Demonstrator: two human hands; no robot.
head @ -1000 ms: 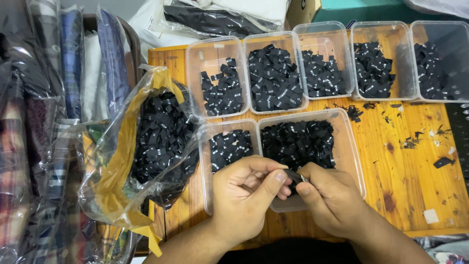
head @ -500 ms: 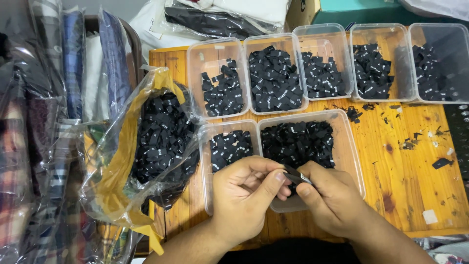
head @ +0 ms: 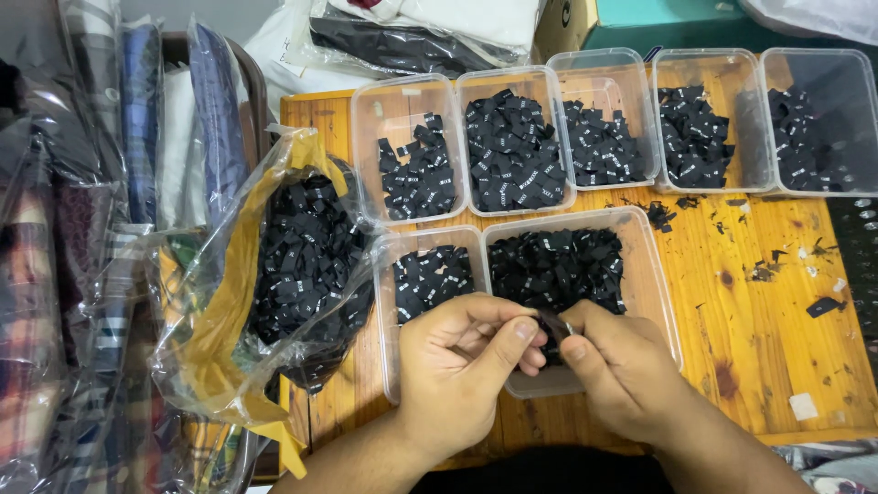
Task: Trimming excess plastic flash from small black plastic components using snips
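At the lower centre of the frame my left hand [head: 462,366] and right hand [head: 622,370] met, thumbs and forefingers of both pinching one small black label [head: 552,324] (mostly hidden between them). It sat over the near edge of the large clear tub [head: 660,293] of black labels.

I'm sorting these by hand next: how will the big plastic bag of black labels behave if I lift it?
The plastic bag looks floppy: its film is crumpled and sagging. Its mouth gapes, so the black labels could well spill. Probably light, since the pieces are small fabric.
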